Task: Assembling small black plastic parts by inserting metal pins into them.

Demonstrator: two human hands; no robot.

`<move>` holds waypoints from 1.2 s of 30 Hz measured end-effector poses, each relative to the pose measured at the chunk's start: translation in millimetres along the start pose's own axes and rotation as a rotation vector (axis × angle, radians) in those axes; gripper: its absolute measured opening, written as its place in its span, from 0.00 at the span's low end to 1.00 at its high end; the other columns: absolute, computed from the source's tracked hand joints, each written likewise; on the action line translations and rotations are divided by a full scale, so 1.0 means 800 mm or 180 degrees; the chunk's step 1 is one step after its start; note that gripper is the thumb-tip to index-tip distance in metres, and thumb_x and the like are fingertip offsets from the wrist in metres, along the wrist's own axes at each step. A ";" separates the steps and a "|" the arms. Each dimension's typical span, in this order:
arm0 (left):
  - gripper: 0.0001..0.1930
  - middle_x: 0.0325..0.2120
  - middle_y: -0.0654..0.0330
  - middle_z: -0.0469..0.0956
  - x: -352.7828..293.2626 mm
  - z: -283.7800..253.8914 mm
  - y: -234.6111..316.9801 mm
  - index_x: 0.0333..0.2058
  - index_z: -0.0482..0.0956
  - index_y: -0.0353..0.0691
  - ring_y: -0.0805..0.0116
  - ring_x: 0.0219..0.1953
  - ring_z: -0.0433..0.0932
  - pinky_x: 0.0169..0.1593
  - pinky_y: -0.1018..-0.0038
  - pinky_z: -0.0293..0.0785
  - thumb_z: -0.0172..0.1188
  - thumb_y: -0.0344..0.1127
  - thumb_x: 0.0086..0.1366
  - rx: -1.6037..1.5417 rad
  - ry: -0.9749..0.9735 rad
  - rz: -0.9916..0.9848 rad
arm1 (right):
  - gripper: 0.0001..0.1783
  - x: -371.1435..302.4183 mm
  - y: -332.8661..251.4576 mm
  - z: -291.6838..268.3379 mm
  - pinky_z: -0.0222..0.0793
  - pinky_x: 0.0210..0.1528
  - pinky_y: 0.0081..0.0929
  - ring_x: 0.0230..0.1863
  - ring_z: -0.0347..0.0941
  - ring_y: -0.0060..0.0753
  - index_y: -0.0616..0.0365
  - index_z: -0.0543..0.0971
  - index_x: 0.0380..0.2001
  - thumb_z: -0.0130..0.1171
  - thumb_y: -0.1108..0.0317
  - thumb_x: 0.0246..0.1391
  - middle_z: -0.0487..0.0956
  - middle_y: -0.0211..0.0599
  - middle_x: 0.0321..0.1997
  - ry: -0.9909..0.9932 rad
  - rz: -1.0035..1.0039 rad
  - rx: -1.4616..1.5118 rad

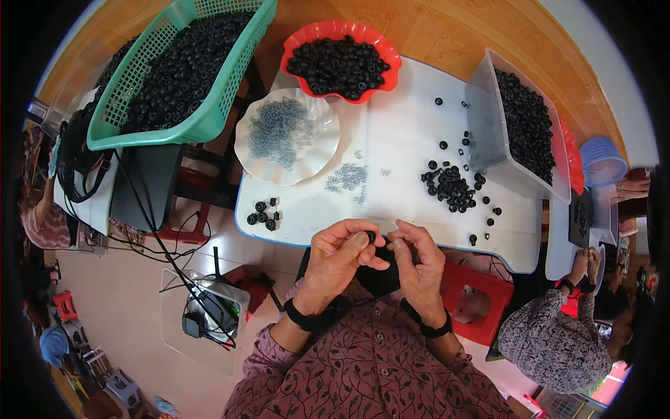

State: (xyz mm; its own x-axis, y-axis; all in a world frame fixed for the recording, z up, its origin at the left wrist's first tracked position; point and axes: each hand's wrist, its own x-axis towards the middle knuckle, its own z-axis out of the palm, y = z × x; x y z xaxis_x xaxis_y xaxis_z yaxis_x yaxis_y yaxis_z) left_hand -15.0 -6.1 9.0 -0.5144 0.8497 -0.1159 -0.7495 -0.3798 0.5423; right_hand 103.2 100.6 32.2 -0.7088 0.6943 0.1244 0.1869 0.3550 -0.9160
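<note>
My left hand (338,257) pinches a small round black part (370,237) between thumb and fingers, just past the table's front edge. Close beside it, my right hand (420,269) has its thumb and forefinger pressed together; whatever they hold is too small to make out. On the white table (398,133), ahead and to the right, lies a loose pile of small black parts (450,187). Tiny clear or silvery pieces (347,179) are scattered left of centre. A little group of black parts (262,217) sits near the front left corner.
Behind stand a white scalloped plate (246,143) of tiny silvery pieces and a red bowl (391,52) of black parts. A green basket (105,136) is left; a translucent bin (485,133) is right. A red stool (464,328) and a co-worker's patterned sleeve (551,342) are near.
</note>
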 end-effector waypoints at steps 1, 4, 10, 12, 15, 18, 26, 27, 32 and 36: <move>0.13 0.34 0.51 0.75 0.000 0.000 0.002 0.45 0.74 0.26 0.78 0.28 0.70 0.38 0.67 0.85 0.53 0.31 0.68 -0.0055 -0.0046 0.0009 | 0.15 -0.001 -0.001 0.001 0.72 0.40 0.23 0.35 0.76 0.27 0.64 0.73 0.48 0.54 0.80 0.57 0.79 0.39 0.37 0.0003 -0.0005 0.0004; 0.14 0.35 0.51 0.75 -0.001 0.005 0.008 0.45 0.74 0.26 0.79 0.28 0.70 0.38 0.67 0.85 0.54 0.32 0.68 -0.0144 -0.0136 -0.0058 | 0.14 -0.002 -0.008 0.000 0.72 0.41 0.22 0.36 0.76 0.26 0.64 0.73 0.48 0.54 0.78 0.58 0.79 0.37 0.37 -0.0063 0.0148 0.0264; 0.12 0.35 0.54 0.76 -0.007 0.011 0.004 0.45 0.74 0.27 0.76 0.30 0.72 0.38 0.74 0.81 0.54 0.31 0.68 0.0015 -0.0095 0.0084 | 0.18 0.000 -0.032 0.010 0.70 0.44 0.22 0.40 0.75 0.26 0.66 0.70 0.52 0.53 0.71 0.61 0.76 0.41 0.43 -0.0247 -0.0166 0.0712; 0.12 0.36 0.55 0.77 -0.008 0.008 -0.007 0.45 0.74 0.28 0.75 0.32 0.73 0.40 0.75 0.79 0.54 0.30 0.68 0.0283 -0.0048 0.0119 | 0.19 -0.003 -0.035 0.012 0.70 0.44 0.22 0.40 0.75 0.25 0.66 0.69 0.53 0.54 0.69 0.61 0.76 0.42 0.43 -0.0378 0.0096 0.0882; 0.12 0.38 0.58 0.77 -0.013 0.014 -0.020 0.46 0.74 0.29 0.73 0.39 0.76 0.44 0.78 0.74 0.55 0.30 0.67 0.0428 -0.0020 0.0018 | 0.25 0.000 -0.042 0.011 0.70 0.42 0.22 0.40 0.73 0.24 0.67 0.68 0.55 0.56 0.61 0.61 0.77 0.42 0.40 -0.0660 0.0399 0.0629; 0.15 0.38 0.60 0.76 -0.014 0.019 -0.024 0.47 0.73 0.29 0.74 0.39 0.76 0.44 0.78 0.74 0.57 0.33 0.67 0.0590 -0.0054 0.0237 | 0.25 0.002 -0.041 0.015 0.71 0.39 0.22 0.38 0.73 0.23 0.67 0.69 0.54 0.57 0.60 0.60 0.78 0.41 0.37 -0.0556 0.0381 0.0474; 0.14 0.37 0.59 0.76 -0.017 0.022 -0.022 0.46 0.74 0.30 0.74 0.39 0.75 0.45 0.78 0.74 0.57 0.33 0.66 0.0665 0.0028 0.0199 | 0.27 -0.001 -0.030 0.019 0.70 0.38 0.21 0.36 0.72 0.21 0.67 0.71 0.52 0.63 0.60 0.54 0.78 0.39 0.37 -0.0367 0.0559 0.0825; 0.14 0.37 0.59 0.76 -0.018 0.023 -0.021 0.46 0.74 0.30 0.74 0.39 0.75 0.45 0.78 0.74 0.58 0.32 0.66 0.0530 0.0103 0.0140 | 0.27 -0.001 -0.031 0.019 0.70 0.38 0.21 0.36 0.72 0.21 0.67 0.71 0.52 0.63 0.60 0.54 0.78 0.39 0.37 -0.0368 0.0556 0.0832; 0.14 0.36 0.58 0.76 -0.021 0.030 -0.006 0.46 0.74 0.28 0.72 0.40 0.75 0.48 0.76 0.73 0.58 0.29 0.64 0.0144 -0.0282 0.0138 | 0.28 -0.003 -0.052 0.013 0.72 0.42 0.22 0.40 0.74 0.23 0.67 0.70 0.52 0.65 0.65 0.52 0.79 0.41 0.42 -0.0409 0.0304 0.0991; 0.13 0.35 0.56 0.76 -0.029 0.040 0.002 0.46 0.73 0.27 0.69 0.41 0.75 0.50 0.73 0.73 0.56 0.29 0.65 0.0006 -0.0409 0.0137 | 0.29 -0.012 -0.070 0.005 0.73 0.44 0.23 0.43 0.75 0.25 0.67 0.67 0.55 0.64 0.68 0.52 0.78 0.43 0.46 -0.0424 -0.0241 0.0670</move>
State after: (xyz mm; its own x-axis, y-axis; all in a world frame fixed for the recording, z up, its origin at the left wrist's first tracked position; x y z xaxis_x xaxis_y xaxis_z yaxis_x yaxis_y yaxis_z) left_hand 9.2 -15.0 39.3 -0.4883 0.8726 0.0150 -0.7270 -0.4162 0.5462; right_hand 96.9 71.7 80.6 -0.8013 0.5773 0.1570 -0.0057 0.2550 -0.9669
